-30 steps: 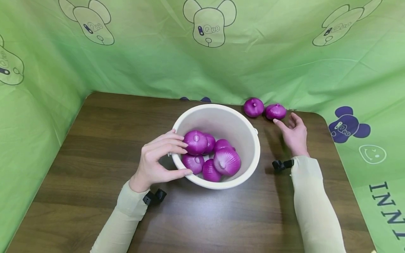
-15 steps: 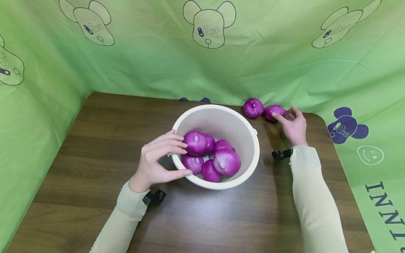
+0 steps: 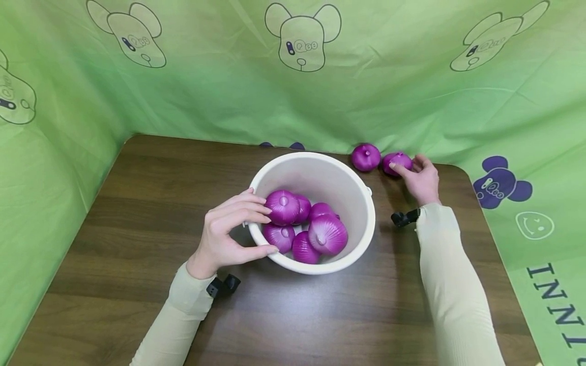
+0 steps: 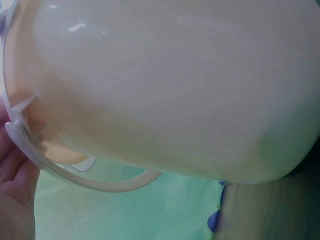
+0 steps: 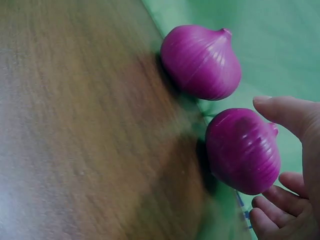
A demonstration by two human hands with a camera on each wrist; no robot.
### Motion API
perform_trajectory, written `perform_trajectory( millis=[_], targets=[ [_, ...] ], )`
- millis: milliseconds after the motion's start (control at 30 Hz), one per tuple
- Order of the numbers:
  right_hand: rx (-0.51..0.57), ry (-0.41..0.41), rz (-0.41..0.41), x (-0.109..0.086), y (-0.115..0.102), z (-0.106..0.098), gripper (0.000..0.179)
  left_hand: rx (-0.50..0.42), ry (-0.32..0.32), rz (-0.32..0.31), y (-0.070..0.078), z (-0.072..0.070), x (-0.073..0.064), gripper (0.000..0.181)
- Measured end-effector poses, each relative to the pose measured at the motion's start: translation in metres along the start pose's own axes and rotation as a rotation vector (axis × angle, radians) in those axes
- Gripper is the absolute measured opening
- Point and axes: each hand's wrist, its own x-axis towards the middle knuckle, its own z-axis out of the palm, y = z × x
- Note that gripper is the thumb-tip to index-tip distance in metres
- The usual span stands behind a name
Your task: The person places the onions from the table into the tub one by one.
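A white bucket holds several purple onions. My left hand holds its left rim, fingertips over the edge and thumb along the near side. The left wrist view is filled by the bucket's outer wall, with its curved handle hanging below. Toward the table's far right, my right hand is around a loose onion, thumb on the near side and fingers behind. In the right wrist view the thumb stands off the onion's skin, with the fingertips at its lower edge.
Just left of that onion lies another loose onion, close to the green curtain along the table's back edge. The brown wooden table extends to the left and in front of the bucket.
My right hand has moved forward and left, bringing its thumb over the near side of the right-hand loose onion. My left hand and the bucket have stayed still.
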Motion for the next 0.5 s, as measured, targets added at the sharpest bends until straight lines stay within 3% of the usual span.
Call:
perform_trajectory(
  millis=[500],
  targets=[
    [0.045,0.065,-0.037,-0.001,0.011,0.012,0.091,-0.005,-0.003,-0.007,0.0,0.0,0.0,0.04]
  ],
)
